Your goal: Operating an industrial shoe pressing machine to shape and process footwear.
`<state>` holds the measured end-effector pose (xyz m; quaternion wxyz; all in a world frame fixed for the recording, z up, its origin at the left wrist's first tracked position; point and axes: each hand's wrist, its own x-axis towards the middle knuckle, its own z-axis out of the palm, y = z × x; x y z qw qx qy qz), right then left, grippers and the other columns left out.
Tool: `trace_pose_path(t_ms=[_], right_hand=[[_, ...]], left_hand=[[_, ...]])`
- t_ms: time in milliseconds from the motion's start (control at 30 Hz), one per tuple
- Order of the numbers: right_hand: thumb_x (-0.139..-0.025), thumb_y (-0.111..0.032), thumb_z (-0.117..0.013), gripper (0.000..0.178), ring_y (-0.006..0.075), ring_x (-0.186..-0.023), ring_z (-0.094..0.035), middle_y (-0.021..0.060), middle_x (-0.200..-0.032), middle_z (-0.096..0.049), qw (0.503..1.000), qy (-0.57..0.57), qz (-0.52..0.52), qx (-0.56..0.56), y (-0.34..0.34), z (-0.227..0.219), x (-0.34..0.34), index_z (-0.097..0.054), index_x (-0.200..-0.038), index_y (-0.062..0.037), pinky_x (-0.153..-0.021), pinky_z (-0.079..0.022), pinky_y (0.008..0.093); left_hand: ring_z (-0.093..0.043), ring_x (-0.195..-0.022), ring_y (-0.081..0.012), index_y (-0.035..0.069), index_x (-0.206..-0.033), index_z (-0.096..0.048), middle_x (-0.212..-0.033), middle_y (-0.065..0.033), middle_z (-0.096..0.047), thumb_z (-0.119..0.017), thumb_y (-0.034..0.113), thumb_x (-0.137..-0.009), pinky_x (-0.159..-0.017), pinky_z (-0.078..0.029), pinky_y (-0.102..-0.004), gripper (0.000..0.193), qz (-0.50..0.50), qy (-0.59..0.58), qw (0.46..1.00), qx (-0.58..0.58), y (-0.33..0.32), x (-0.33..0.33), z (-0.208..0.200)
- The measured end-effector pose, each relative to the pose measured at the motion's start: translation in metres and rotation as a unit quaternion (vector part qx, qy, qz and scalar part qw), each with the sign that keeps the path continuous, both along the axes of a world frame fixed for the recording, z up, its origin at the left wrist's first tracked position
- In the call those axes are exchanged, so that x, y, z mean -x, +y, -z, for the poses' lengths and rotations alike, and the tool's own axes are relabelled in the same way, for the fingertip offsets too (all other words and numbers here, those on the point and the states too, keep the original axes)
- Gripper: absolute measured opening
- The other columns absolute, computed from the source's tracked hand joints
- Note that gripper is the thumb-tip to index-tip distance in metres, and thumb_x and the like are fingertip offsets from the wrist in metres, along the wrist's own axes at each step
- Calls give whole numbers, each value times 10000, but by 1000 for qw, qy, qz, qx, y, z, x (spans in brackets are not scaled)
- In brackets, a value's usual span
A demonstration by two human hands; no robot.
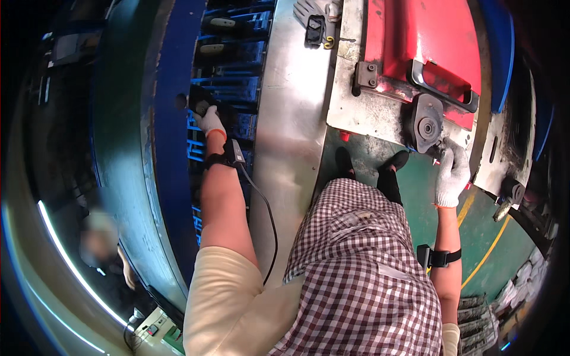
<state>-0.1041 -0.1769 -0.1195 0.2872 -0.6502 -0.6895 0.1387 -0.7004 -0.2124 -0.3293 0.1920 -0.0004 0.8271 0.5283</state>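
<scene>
My left hand, in a white glove with an orange cuff, reaches to the blue racks on the left. Its fingers close on a dark piece whose kind is hard to make out. My right hand, gloved the same way, is at the lower end of a dark rounded metal part with a ringed round centre. Its fingers are curled there, and what lies between them is hidden. That part sits at the near edge of a worn light metal plate, beside a black handle on a red cover.
A bare metal ledge runs between the blue racks and the plate. Grey gloves and a black device lie at its far end. Another worn plate stands at the right. A co-worker is at the far left.
</scene>
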Motion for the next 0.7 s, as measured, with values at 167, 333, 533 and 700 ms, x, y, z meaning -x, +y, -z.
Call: trace_pose_path(t_ms=[167, 333, 533, 700], right_hand=[[-1021, -43, -568, 249, 187, -1022, -683, 131, -1122, -749, 992, 120, 10, 36, 9, 26, -11, -716, -1198, 51, -959, -528, 335], [-1067, -60, -512, 293, 173, -1066, -669, 121, -1180, -737, 990, 135, 13, 40, 15, 38, -21, -693, -1271, 48, -974, -526, 320], [-1118, -184, -488, 353, 199, -1109, -666, 132, -1210, -705, 992, 123, 4, 31, 15, 42, -34, -664, -1300, 61, -1009, -526, 352], [-1123, -196, -481, 353, 183, -1119, -645, 117, -1223, -703, 993, 98, 16, 55, 12, 41, -45, -676, -1292, 44, -1023, -502, 343]], left_hand=[[-499, -1427, -325, 50, -1683, -174, -1620, -161, -454, -720, 251, -984, -1196, -358, -399, 909, 72, 35, 996, 42, -28, 36, 15], [-520, -1386, -427, 38, -1604, -366, -1553, -251, -503, -683, 385, -976, -1157, -406, -483, 784, 47, 205, 963, 171, -76, -17, -4], [-622, -1225, -379, 74, -1392, -559, -1240, -192, -679, -819, 516, -817, -1009, -515, -536, 770, -310, 111, 900, 287, -202, -40, 15], [-626, -1226, -336, 187, -1320, -677, -1344, -68, -681, -725, 609, -882, -1092, -433, -566, 610, -254, -232, 939, -1, -244, 8, 40]])
